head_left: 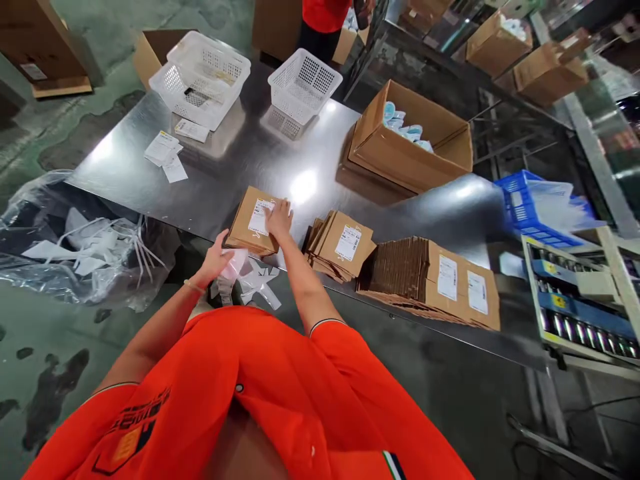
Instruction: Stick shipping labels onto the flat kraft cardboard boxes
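Note:
A small stack of flat brown cardboard pieces (241,223) lies at the table's front edge, with a white label on top. My right hand (280,219) rests on that label, its fingers spread. At the stack's left front corner is my left hand (216,259), fingers bent, with pale backing paper (236,264) hanging from it. More white paper strips (261,283) hang below the edge. To the right stand a second labelled cardboard stack (349,243) and a long row of folded cardboard (427,273) with two labels.
White baskets (210,73) (305,83), label sheets (164,148) and an open box (410,160) of light blue items stand on the metal table (240,160). A plastic bag of paper scraps (95,247) is left, a blue crate (525,207) right. Beyond the table stands a person (325,17).

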Demonstrator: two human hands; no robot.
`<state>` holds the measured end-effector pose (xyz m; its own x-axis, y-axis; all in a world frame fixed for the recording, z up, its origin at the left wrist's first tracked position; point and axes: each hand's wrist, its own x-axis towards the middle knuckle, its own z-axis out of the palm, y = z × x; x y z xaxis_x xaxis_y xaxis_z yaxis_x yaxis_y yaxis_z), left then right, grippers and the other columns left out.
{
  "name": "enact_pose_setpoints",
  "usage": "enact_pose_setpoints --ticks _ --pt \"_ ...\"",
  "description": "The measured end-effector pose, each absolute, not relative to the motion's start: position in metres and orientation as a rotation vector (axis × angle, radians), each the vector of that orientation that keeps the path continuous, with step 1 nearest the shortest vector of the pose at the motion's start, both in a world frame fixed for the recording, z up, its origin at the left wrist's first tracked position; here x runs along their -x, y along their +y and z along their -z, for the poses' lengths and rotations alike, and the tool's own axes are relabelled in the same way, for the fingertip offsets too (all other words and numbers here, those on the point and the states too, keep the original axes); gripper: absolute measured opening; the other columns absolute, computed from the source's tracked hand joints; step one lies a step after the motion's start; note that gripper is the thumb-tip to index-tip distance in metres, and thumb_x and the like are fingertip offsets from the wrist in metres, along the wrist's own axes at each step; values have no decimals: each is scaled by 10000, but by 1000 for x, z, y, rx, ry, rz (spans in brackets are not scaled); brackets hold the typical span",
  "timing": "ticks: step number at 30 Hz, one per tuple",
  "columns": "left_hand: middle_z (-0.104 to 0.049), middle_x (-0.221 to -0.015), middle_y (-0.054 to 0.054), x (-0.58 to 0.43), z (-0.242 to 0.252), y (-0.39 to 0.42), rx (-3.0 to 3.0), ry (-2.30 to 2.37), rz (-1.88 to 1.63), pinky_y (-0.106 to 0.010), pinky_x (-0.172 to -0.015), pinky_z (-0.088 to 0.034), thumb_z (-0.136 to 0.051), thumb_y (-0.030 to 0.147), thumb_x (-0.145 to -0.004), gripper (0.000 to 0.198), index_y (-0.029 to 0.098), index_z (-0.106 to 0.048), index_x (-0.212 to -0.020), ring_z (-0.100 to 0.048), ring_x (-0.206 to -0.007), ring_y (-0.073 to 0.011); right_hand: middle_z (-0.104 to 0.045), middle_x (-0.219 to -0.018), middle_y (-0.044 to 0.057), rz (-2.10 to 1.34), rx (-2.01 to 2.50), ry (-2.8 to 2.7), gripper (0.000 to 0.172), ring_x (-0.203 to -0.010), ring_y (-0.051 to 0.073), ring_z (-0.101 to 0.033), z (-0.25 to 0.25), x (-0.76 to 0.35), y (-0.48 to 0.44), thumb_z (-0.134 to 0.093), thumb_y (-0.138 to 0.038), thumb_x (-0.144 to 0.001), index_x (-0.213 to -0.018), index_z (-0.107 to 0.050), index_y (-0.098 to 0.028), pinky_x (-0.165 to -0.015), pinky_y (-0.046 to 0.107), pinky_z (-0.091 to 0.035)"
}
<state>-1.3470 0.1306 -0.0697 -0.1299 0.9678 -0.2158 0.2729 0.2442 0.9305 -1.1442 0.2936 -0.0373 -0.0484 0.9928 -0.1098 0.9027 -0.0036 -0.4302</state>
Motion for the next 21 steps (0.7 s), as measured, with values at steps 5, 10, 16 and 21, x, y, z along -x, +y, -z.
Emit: enact_pose_setpoints --ticks 5,10,16,21 --pt "-783 -1385 -146 1323 54 165 -1280 1637 -872 -459 -1200 -505 -739 175 -753 698 147 -735 -1450 -701 -1327 -372 -565 -1568 327 -701 2211 -1635 483 -1446 398 -600 31 1109 277 -510 -332 -1073 -1467 -593 -66 -1189 535 -491" --pt "-807 -1336 -131 1309 50 143 -1236 1372 -950 -434 -1170 -527 -831 351 -755 550 171 -818 -1275 -701 -1316 -351 -743 -1177 201 -713 2250 -1429 287 -1084 319 -719 14 1044 257 -477 -246 -1028 -1209 -682 -158 -958 407 -550" --pt "-836 -953 -81 1321 33 103 -847 1213 -942 -386 -866 -622 -1012 461 -548 572 170 -822 -1002 -760 -881 -261 -667 -1349 282 -156 2444 -1227 433 -1270 401 -637 -32 934 236 -590 -385 -981 -1337 -676 -155 -1010 545 -530" --pt "-819 -1016 -67 1322 22 101 -582 1137 -1112 -359 -845 -620 -1021 258 -461 762 167 -752 -1168 -757 -893 -234 -771 -1198 115 -1313 1461 -1983 464 -1158 317 -692 9 1052 176 -874 -439 -742 -1133 -779 -209 -945 419 -574"
